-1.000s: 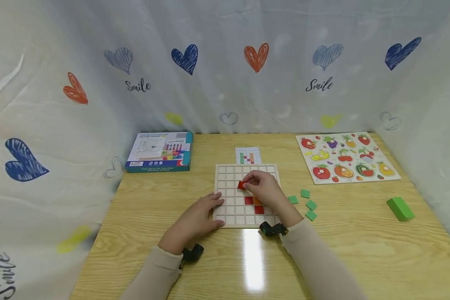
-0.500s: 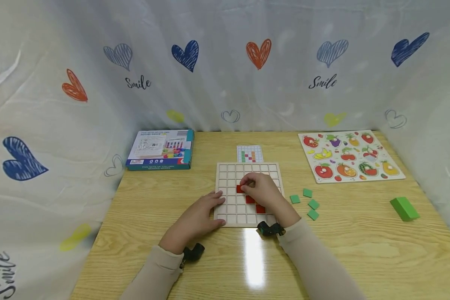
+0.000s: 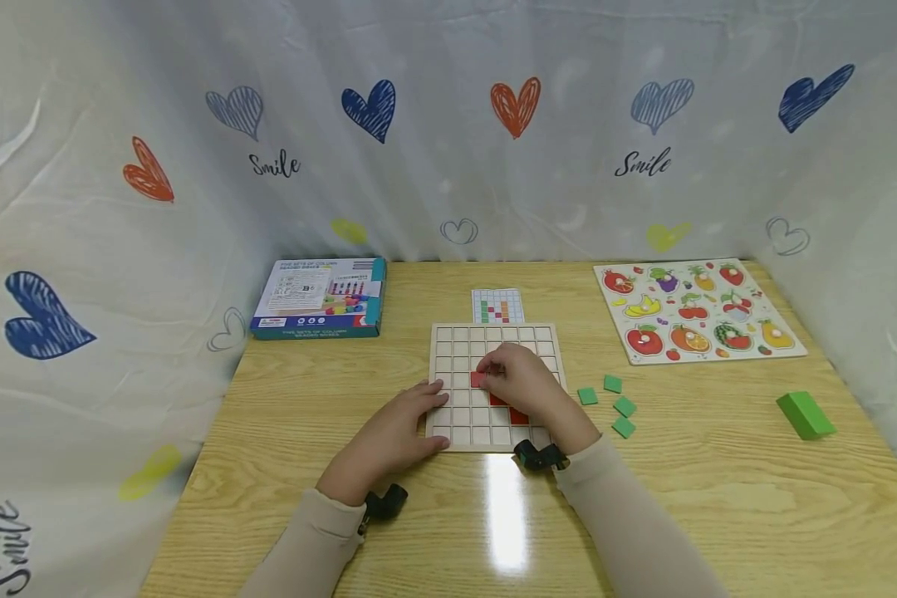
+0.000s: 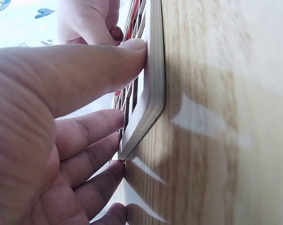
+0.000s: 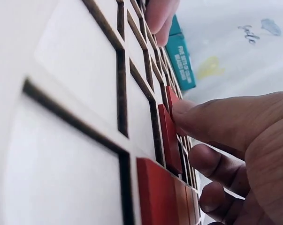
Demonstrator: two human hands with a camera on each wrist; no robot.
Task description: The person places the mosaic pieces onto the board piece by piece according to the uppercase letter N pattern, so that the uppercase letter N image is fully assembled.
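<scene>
A square wooden grid board [image 3: 461,418] lies on the table. My left hand [image 3: 392,428] rests at its left side, the thumb near the front corner and the fingers against the edge, spread and fairly straight. Over the board, my right hand [image 3: 522,384] pinches a red square tile [image 3: 477,379] at a cell left of centre, fingers curled; the thumb covers part of it in the right wrist view. Two more red tiles sit in cells, one nearer the front [image 3: 519,416] and another [image 5: 168,140] beside the pinched one. Orange tiles [image 5: 182,201] show in the right wrist view; the hand hides them in the head view.
A printed pattern card [image 3: 497,306] lies behind the board. Several green tiles [image 3: 624,406] are scattered to its right, with a green block [image 3: 805,415] farther off. A fruit puzzle board [image 3: 698,314] lies at the back right, a flat box [image 3: 318,299] at the back left.
My right hand has lowered the red tile slightly down and left onto its cell. The left hand keeps its place on the board. The head view has shifted slightly.
</scene>
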